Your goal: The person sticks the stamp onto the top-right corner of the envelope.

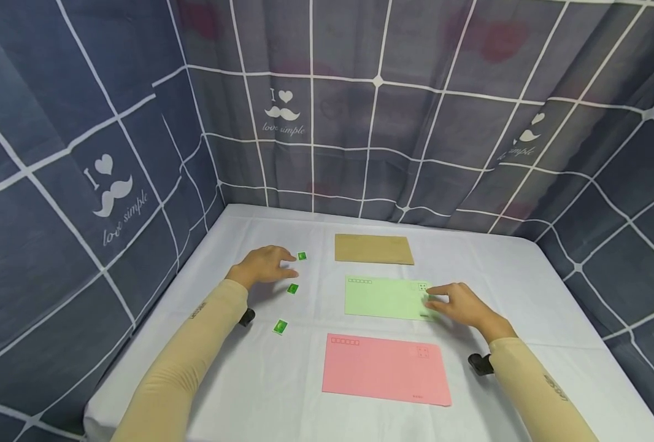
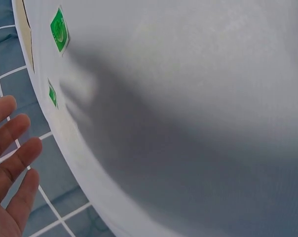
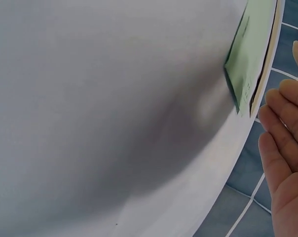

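Note:
In the head view my left hand [image 1: 265,264] hovers over the table's left side, fingers loosely extended and nothing in them. Its fingertips are nearest to the far one of three small green stamps [image 1: 302,256]. A second stamp [image 1: 292,288] lies just below the thumb, and a third stamp [image 1: 280,326] lies closer to me. My right hand [image 1: 464,305] is held at the right end of a light green envelope [image 1: 382,299], empty, its fingers relaxed. Whether it touches the paper I cannot tell. In the right wrist view that hand [image 3: 287,133] appears with fingers extended.
Behind the green envelope lies a brown envelope [image 1: 373,250], and in front of it a pink envelope [image 1: 384,369]. A white cloth covers the table [image 1: 255,393]. Dark checked curtains [image 1: 338,116] stand around its back and sides.

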`<act>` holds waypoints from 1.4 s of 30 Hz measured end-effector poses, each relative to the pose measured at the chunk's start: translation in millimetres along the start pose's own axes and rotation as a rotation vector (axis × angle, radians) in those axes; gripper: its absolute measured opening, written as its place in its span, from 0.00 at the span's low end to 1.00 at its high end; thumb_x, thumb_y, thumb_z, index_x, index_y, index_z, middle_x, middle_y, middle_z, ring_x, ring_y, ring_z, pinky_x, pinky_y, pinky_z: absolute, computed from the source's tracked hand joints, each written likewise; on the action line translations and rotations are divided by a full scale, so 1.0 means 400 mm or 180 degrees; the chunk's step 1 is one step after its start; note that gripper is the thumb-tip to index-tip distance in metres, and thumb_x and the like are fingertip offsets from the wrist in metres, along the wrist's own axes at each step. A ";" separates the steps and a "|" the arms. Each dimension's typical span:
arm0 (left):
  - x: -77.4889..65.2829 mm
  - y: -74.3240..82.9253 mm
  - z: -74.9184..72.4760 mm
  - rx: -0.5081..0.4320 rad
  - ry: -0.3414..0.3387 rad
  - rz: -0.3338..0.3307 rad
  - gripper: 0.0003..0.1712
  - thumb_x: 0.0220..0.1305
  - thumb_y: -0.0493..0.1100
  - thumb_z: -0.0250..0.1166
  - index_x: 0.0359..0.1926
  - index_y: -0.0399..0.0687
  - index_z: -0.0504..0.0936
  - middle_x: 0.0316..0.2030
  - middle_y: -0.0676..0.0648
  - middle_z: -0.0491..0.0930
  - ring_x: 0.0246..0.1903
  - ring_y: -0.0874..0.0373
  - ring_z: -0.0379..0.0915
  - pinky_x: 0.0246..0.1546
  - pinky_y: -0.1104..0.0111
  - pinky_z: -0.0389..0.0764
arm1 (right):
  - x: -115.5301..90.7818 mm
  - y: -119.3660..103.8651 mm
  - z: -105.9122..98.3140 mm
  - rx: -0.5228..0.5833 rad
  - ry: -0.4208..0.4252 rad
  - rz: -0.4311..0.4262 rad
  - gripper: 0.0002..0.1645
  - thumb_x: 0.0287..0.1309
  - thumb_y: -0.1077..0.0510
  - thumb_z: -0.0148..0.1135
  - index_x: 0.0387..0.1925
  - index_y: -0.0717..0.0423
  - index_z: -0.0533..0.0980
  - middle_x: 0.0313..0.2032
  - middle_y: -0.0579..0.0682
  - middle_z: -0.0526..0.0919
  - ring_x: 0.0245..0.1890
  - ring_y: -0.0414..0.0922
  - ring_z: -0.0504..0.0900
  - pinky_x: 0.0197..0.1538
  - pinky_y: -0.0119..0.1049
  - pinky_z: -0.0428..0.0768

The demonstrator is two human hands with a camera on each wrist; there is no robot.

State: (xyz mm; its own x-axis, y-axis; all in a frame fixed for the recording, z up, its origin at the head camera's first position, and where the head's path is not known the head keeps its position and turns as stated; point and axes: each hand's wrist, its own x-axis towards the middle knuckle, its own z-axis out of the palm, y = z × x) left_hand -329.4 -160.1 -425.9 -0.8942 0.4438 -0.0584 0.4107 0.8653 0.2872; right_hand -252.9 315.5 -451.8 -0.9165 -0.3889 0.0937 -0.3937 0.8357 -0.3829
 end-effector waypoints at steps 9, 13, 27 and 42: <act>-0.002 0.000 0.004 -0.0055 -0.0143 0.0007 0.30 0.65 0.59 0.66 0.61 0.48 0.81 0.63 0.43 0.77 0.67 0.43 0.69 0.68 0.49 0.69 | -0.014 0.008 0.021 0.0017 -0.0065 -0.0057 0.19 0.60 0.56 0.69 0.48 0.65 0.84 0.48 0.63 0.86 0.55 0.65 0.82 0.58 0.60 0.78; -0.001 0.000 0.009 -0.0012 -0.0131 0.0019 0.28 0.65 0.58 0.66 0.60 0.48 0.82 0.63 0.44 0.78 0.67 0.44 0.69 0.68 0.50 0.69 | -0.018 0.010 0.027 -0.0022 -0.0075 -0.0084 0.18 0.60 0.58 0.69 0.48 0.65 0.84 0.48 0.63 0.86 0.54 0.65 0.82 0.58 0.59 0.78; -0.009 0.006 0.027 0.0021 -0.0317 -0.0013 0.22 0.61 0.53 0.72 0.53 0.50 0.86 0.58 0.45 0.82 0.60 0.46 0.75 0.62 0.52 0.75 | -0.029 0.016 0.052 -0.0031 -0.0094 -0.0106 0.18 0.59 0.61 0.69 0.50 0.65 0.83 0.49 0.63 0.86 0.54 0.63 0.83 0.57 0.58 0.79; -0.011 0.007 0.037 0.0029 -0.0323 0.0019 0.18 0.59 0.48 0.74 0.49 0.49 0.88 0.52 0.47 0.84 0.56 0.49 0.78 0.60 0.54 0.77 | -0.028 0.013 0.046 -0.0069 -0.0142 -0.0117 0.17 0.58 0.61 0.70 0.48 0.66 0.84 0.48 0.63 0.87 0.53 0.63 0.83 0.57 0.58 0.79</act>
State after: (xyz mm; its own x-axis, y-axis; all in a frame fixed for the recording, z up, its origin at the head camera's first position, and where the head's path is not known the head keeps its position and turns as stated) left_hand -321.8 -156.1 -438.8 -0.8693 0.4699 -0.1533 0.4181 0.8645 0.2792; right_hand -243.5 317.2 -471.6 -0.8975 -0.4360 0.0660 -0.4290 0.8285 -0.3599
